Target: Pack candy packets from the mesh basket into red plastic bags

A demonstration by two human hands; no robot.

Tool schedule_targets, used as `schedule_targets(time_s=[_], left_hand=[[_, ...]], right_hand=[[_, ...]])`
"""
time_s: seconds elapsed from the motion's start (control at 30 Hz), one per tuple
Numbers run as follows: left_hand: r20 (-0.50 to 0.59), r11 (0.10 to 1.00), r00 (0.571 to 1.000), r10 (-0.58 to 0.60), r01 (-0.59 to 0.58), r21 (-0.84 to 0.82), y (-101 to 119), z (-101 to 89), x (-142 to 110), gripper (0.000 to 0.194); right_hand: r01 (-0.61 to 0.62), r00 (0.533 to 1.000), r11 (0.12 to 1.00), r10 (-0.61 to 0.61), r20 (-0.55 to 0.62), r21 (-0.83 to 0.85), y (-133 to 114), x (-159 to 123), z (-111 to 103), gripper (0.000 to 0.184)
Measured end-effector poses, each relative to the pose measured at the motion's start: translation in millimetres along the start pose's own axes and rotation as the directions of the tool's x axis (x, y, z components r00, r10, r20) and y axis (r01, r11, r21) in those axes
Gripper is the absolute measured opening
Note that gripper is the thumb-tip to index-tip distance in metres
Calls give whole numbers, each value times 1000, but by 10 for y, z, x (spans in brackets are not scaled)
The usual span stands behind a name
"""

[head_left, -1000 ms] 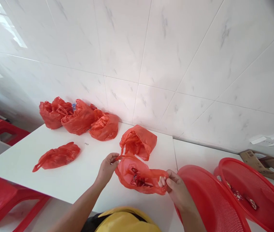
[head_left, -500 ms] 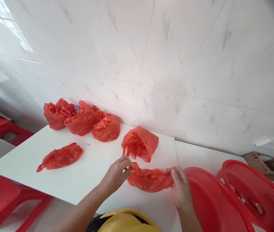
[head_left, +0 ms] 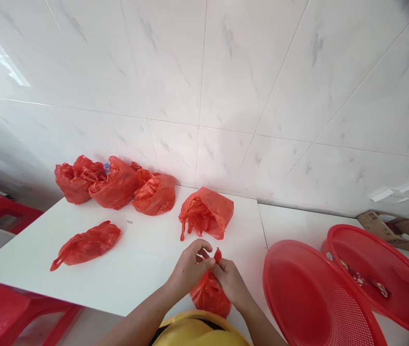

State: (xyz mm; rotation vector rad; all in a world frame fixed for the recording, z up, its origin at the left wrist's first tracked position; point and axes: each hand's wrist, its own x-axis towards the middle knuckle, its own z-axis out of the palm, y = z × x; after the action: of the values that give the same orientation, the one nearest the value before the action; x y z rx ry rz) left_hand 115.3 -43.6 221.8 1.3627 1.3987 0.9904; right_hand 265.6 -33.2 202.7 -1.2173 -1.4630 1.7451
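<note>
Close to my body, a filled red plastic bag point(head_left: 210, 294) hangs or rests at the table's near side, its top gathered upward. My right hand point(head_left: 230, 281) pinches the gathered neck, and a short tip of plastic sticks up above the fingers. My left hand point(head_left: 192, 264) meets it there, thumb and fingers curled at the bag's top. Just beyond my hands lies another red plastic bag point(head_left: 218, 211), its mouth facing me with crumpled plastic inside. A red bag with its handles drawn out point(head_left: 87, 244) lies at the left of the white table point(head_left: 142, 269).
Several full red bags point(head_left: 114, 185) stand along the tiled wall, a blue bottle cap point(head_left: 106, 167) showing among them. At right are a red basket point(head_left: 298, 288) and another point(head_left: 380, 269) holding a few small packets. Behind sits a cardboard box point(head_left: 393, 230); red stools point(head_left: 13, 307) stand left.
My hands have come together from the bag's two ends. The bag has turned from lying stretched sideways to being gathered upright, nearer my body. The view has shifted slightly.
</note>
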Motion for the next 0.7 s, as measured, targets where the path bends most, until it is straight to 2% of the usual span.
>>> schedule_targets(time_s=[0.07,0.2,0.27,0.33,0.43,0.53,0.63,0.7], left_hand=[[-6,992,997,78,-77,99,-44,-10,-3,14],[246,947,952,180,-236,218,-143,14,-24,28],[283,929,942,181,-257,264,-213,54,-19,22],[243,935,959,149,-216,281,-295,95,0,16],[119,970,991,59,-85,229,-421,134,33,14],[33,989,999,23,-28,148,-530,156,51,10],[77,992,994,-74,66,110,-599,176,57,10],[120,984,982,-144,130,122,-614,184,60,8]], right_hand=[[-26,999,997,28,-29,67,63,36,-3,44],[-38,995,985,52,-82,167,170,80,-23,45],[-62,994,976,80,-77,208,219,100,-45,45],[-85,995,969,96,-33,233,262,115,-91,46],[-64,998,969,57,36,239,295,99,-197,50],[-36,994,981,16,104,193,292,36,-288,51],[-39,993,995,28,118,94,282,-16,-315,51],[-23,991,999,18,129,41,296,-14,-303,37]])
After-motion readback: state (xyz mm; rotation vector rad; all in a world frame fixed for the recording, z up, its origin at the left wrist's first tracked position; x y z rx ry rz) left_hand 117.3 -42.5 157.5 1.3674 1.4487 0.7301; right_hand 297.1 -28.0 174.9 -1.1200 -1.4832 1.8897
